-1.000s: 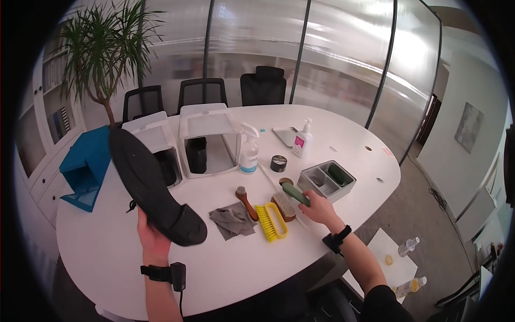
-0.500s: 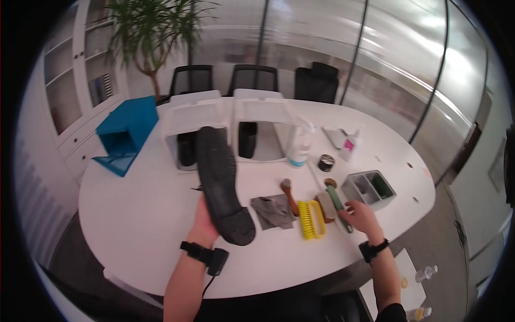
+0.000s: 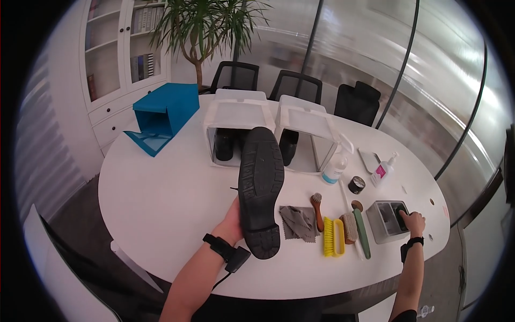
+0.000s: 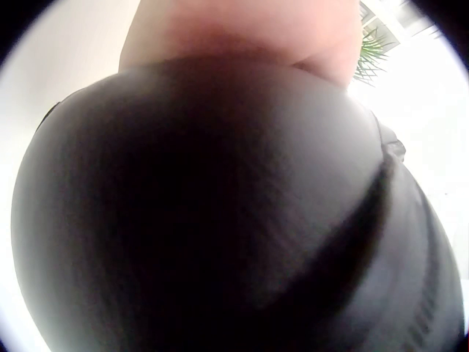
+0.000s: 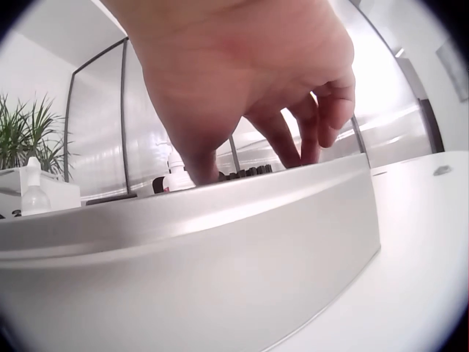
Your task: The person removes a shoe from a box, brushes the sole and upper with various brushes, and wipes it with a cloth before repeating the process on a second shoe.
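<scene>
My left hand (image 3: 230,222) (image 4: 242,29) holds a black shoe (image 3: 261,188) (image 4: 161,205) upright with its sole facing the head camera; the fingers are behind it. At the right, my right hand (image 3: 415,222) (image 5: 249,70) reaches down into the right compartment of a grey two-part box (image 3: 387,235) (image 5: 220,249). Thumb and fingers stand apart over a dark item (image 5: 253,172) there; the rim hides the fingertips, so a grip cannot be told. Left of the box lie a green-handled brush (image 3: 362,233), a wooden brush (image 3: 350,226) and a yellow brush (image 3: 338,238).
Further left are a small wooden-handled brush (image 3: 317,214) and a grey cloth (image 3: 299,223). Behind stand a spray bottle (image 3: 334,168), a round black tin (image 3: 356,185), a pump bottle (image 3: 382,173) and two white-framed boxes (image 3: 240,114) with dark footwear inside. A blue box (image 3: 179,110) lies back left.
My right hand has let go of the green-handled brush, now lying beside the wooden brush, and moved right into the grey box. The shoe stands more upright. The head view has swung left.
</scene>
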`<state>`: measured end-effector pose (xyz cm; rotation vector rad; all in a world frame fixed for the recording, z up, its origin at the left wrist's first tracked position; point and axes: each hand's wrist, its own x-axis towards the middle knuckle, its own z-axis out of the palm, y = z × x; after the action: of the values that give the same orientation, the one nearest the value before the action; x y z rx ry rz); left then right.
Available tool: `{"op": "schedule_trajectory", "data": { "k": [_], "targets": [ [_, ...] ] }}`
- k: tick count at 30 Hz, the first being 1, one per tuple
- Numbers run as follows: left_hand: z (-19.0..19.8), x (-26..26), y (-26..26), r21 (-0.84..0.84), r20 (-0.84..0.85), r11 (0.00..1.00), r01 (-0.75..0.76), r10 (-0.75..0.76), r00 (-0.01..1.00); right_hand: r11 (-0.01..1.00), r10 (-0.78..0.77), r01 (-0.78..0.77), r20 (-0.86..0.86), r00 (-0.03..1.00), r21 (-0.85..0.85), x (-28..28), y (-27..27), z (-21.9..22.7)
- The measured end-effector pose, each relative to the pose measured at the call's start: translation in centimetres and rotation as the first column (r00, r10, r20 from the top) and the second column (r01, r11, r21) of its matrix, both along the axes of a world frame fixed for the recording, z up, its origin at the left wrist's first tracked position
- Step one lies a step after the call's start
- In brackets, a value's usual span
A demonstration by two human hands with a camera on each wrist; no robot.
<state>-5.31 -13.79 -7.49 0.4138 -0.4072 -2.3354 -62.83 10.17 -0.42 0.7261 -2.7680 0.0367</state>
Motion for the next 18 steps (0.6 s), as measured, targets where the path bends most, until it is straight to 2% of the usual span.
{"op": "schedule_trajectory", "data": {
  "k": [1,5,10,12,13,15,18],
  "targets": [
    [-0.2,0.0,0.0,0.003,0.002,1.000,-0.003,0.003,1.000,0.998,0.019,-0.017,-0.016,1.000,0.064,0.5,0.0,0.3],
    [0.0,-0.3,0.2,-0.015,0.020,1.000,-0.022,0.022,1.000,0.998,-0.005,0.004,0.017,1.000,0.055,1.4,-0.2,0.3],
    [0.6,-0.5,0.4,-0.039,0.062,0.999,-0.035,0.037,0.997,1.000,0.014,-0.013,0.058,0.998,-0.019,0.0,-0.7,-2.4],
    [0.2,-0.4,0.5,-0.061,0.040,0.992,-0.109,0.112,0.993,0.998,0.018,-0.015,0.049,0.999,-0.055,-0.5,-1.7,-3.6],
    [-0.4,-0.3,-0.1,-0.058,-0.055,0.998,-0.022,0.019,0.998,0.999,-0.009,0.010,0.020,1.000,-0.053,-1.0,-0.5,-3.5],
    [-0.9,-0.2,-0.2,-0.027,-0.095,0.999,-0.030,0.027,0.995,0.997,-0.034,0.036,0.024,0.999,-0.070,0.3,-0.8,-2.6],
    [0.1,-0.1,0.2,-0.069,-0.028,0.997,-0.035,0.033,0.999,0.999,-0.018,0.020,0.064,0.998,-0.029,0.3,-0.8,-2.6]
  ]
}}
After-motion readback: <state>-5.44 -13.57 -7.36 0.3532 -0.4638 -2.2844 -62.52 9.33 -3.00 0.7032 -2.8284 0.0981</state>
